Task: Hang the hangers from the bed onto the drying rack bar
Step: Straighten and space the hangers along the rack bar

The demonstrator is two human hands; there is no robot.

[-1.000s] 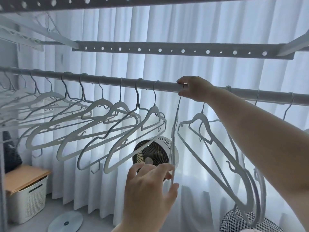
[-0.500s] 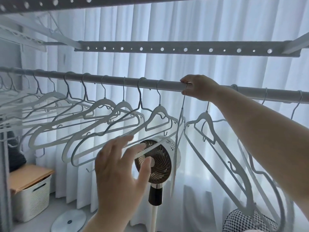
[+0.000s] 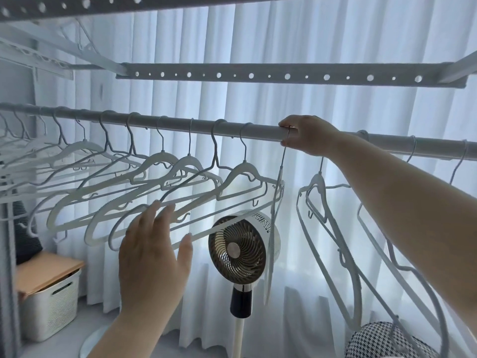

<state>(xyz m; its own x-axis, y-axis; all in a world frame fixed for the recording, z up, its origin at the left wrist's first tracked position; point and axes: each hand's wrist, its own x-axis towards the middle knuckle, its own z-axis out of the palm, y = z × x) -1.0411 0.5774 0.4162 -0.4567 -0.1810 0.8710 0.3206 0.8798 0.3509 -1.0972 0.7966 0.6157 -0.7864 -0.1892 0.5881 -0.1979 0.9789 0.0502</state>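
Note:
A grey drying rack bar runs across the view at head height. Several white hangers hang from it in a row on the left, and more hangers hang to the right. My right hand grips the bar and pinches the wire hook of one hanger, which hangs edge-on below it. My left hand is raised with its fingers straight, the fingertips touching the lower bars of the left hangers.
A standing fan is behind the hangers, in front of white curtains. A perforated rack beam crosses above the bar. A white basket with a wooden lid sits at the lower left. A patterned cushion lies at the lower right.
My left hand let go of the edge-on hanger's lower part, moved left and up, and now touches the row of left hangers. My right hand stays on the bar and hook.

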